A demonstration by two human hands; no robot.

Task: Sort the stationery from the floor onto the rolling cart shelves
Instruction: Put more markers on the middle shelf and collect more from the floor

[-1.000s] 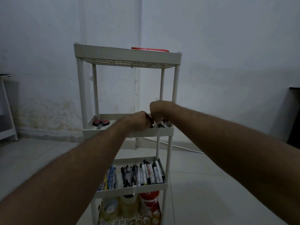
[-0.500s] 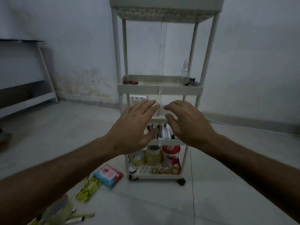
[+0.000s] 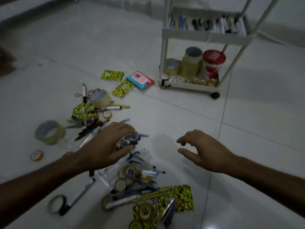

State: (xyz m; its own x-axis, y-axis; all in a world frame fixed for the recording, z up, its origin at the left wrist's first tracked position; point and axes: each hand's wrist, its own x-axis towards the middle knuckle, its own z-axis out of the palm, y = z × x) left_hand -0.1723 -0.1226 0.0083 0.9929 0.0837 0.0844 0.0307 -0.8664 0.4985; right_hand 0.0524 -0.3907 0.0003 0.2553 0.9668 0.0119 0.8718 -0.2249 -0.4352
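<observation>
Stationery: pile [image 3: 132,177] on floor, under and near both hands.
Left hand [image 3: 107,146]: fingers spread, over small bits; can't tell if gripping.
Right hand [image 3: 203,151]: loosely curled, empty.
Tip: grab one kind only.
Cart [image 3: 206,37]: ahead of right hand.

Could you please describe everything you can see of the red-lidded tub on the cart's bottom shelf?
The red-lidded tub is a round container with a red lid bearing a pale label, and a white wall printed with red. It looks like plastic, stands upright and is closed. It sits at the right of the cart's bottom shelf, close beside a tall stack of clear tape rolls, with small tape rolls lined up in front. Neither hand is near it.
</observation>
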